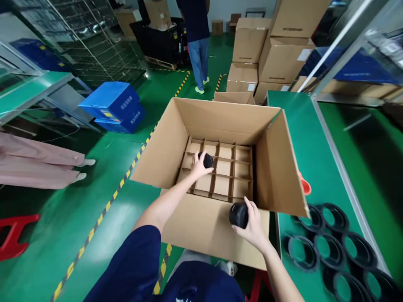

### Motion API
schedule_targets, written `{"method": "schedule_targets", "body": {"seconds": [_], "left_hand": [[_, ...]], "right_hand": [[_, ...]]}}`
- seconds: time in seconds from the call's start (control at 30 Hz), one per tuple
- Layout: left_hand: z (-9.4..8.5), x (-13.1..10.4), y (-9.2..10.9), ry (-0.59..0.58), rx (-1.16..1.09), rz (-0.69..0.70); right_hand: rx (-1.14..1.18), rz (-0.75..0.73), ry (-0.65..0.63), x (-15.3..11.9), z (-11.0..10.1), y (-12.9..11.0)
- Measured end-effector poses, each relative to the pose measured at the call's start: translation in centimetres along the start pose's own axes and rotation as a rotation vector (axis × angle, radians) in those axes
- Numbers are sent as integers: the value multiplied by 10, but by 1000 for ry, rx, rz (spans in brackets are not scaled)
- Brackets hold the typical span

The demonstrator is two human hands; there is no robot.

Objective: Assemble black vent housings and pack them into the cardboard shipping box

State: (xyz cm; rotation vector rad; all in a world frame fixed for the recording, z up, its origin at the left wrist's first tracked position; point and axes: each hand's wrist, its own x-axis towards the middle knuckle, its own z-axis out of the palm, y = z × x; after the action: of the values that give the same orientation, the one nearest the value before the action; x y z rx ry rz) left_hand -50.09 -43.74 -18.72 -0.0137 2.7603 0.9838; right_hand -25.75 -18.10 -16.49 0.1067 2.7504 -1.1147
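Note:
A large cardboard box (210, 226) stands before me with its flaps spread. Inside it, a cardboard divider (233, 167) forms a grid of cells. My left hand (200, 166) reaches over the grid, fingers wrapped round a black round part (208, 160) above the left-hand cells. Over the near flap, my right hand (252, 222) grips a second black round part (238, 215) by its side. What exactly these parts are does not show.
On the green bench (302, 126) at right are several black rings (329, 250) and an orange-red object (304, 184). Stacked cartons (245, 42) stand beyond the box. Blue bins (115, 105) and a red stool (15, 237) are on the left. Two other people are nearby.

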Motion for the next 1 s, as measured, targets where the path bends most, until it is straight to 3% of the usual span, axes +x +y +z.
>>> {"method": "schedule_targets", "body": {"seconds": [0.1,0.2,0.33,0.43,0.57,0.73,0.9,1.0], "left_hand": [[-20,85,-42,51,112,-156],[-19,144,-73,14,173,-194],[0,186,-101,-1,192,-174],[16,200,-117,5,220,-121],[34,206,-140,-14,292,-55],[55,203,-167,-44,385,42],[64,199,-185,-136,452,60],[64,195,-184,-86,451,73]], "right_hand": [[-84,-60,-39,111,38,-27],[-173,-69,-53,217,71,-46],[-291,-47,-48,340,108,-64],[-348,-52,-39,402,133,-68],[-434,-44,-136,437,166,-51],[-574,-44,-278,437,199,-19],[-555,-68,-244,430,211,-7],[-472,-62,-159,417,208,-6]]}}
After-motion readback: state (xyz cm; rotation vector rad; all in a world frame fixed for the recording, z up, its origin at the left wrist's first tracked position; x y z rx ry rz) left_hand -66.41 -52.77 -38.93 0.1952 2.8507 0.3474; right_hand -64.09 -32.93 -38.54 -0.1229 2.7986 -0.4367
